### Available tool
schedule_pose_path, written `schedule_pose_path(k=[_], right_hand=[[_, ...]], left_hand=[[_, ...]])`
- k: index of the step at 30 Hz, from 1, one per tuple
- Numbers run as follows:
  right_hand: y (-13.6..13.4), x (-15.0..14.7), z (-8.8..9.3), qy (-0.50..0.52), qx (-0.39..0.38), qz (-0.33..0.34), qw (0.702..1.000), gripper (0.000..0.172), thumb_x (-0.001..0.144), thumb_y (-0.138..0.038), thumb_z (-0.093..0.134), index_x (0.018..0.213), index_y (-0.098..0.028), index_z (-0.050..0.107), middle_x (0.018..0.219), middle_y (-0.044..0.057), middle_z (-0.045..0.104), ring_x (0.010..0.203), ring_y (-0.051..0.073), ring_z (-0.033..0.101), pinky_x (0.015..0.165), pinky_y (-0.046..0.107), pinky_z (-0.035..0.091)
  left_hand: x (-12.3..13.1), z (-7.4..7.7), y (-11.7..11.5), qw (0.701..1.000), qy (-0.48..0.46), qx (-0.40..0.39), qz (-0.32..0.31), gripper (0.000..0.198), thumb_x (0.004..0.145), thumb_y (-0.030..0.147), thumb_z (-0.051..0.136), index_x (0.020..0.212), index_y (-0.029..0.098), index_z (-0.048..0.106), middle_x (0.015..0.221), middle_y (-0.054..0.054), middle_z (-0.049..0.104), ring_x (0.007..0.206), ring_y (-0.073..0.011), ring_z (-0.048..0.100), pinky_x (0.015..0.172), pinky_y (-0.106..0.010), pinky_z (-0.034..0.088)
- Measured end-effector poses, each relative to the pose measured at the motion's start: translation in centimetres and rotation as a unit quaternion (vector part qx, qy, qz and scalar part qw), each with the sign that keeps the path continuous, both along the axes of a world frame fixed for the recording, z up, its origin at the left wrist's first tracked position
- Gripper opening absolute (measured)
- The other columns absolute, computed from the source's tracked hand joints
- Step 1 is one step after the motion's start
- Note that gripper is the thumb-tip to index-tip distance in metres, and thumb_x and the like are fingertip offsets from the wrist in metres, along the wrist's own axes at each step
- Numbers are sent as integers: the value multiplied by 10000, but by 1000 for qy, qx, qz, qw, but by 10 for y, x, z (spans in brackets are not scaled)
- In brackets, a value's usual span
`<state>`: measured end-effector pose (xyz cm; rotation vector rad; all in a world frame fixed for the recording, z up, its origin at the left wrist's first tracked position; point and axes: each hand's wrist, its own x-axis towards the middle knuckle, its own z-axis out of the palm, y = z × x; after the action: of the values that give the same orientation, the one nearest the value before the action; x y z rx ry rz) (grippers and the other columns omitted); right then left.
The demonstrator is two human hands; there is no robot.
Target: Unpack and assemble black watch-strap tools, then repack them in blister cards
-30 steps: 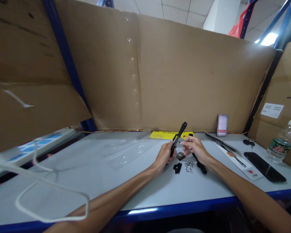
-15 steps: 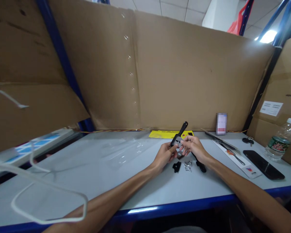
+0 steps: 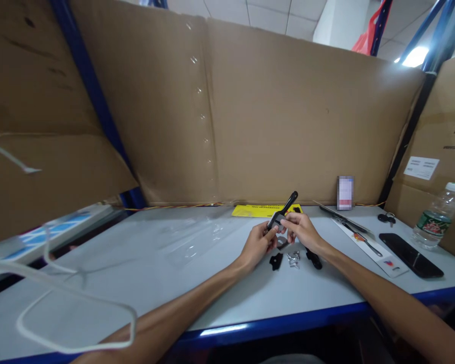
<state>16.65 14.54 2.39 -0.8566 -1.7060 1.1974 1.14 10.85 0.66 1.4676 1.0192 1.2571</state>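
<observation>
A black-handled tool (image 3: pixel 289 202) with a flat grey plate at its head is held up over the table, handle pointing up and right. My left hand (image 3: pixel 258 243) grips its head from the left, thumb on top. On the right side my right hand (image 3: pixel 300 229) has its fingers closed on the grey plate (image 3: pixel 279 220). Below the hands lie a small black part (image 3: pixel 276 261), some shiny metal pieces in clear plastic (image 3: pixel 293 259) and a black handle (image 3: pixel 314 259), partly hidden by my right hand.
Behind the hands lies a yellow sheet (image 3: pixel 246 210). To the right are a packaged tool on a card (image 3: pixel 369 246), a black phone (image 3: pixel 411 255), keys (image 3: pixel 387 218) and a water bottle (image 3: pixel 436 217). A white cable (image 3: pixel 76 293) loops at left; clear plastic (image 3: pixel 193 237) lies mid-table.
The tool has tilted slightly further right in my hands. The fingers of my right hand have moved a little left and now cover more of the grey plate.
</observation>
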Motion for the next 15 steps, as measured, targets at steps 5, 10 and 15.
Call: schedule_pose_path(k=[5,10,15], right_hand=[[0,1,0,-2,-5,16,1000,323,753,-476,666,718,-169,571,655,-15,628,381,72,517,353,192,382],[2,2,-1,5,2,27,1000,336,735,-472,665,672,-177,517,632,-18,621,385,69,504,352,191,370],[2,3,-1,-1,-2,39,999,315,734,-453,656,680,-174,520,629,-13,625,388,74,510,356,193,371]], left_hand=[[0,2,-3,1000,-1,-26,-6,404,756,554,631,819,159,578,496,35,518,375,-66,359,379,-193,204],[-1,4,-5,997,-6,-65,-44,408,762,559,629,839,163,568,493,46,505,352,-55,317,351,-183,164],[-1,4,-5,997,6,-57,-44,430,769,594,624,828,176,546,445,76,446,321,-43,259,329,-176,152]])
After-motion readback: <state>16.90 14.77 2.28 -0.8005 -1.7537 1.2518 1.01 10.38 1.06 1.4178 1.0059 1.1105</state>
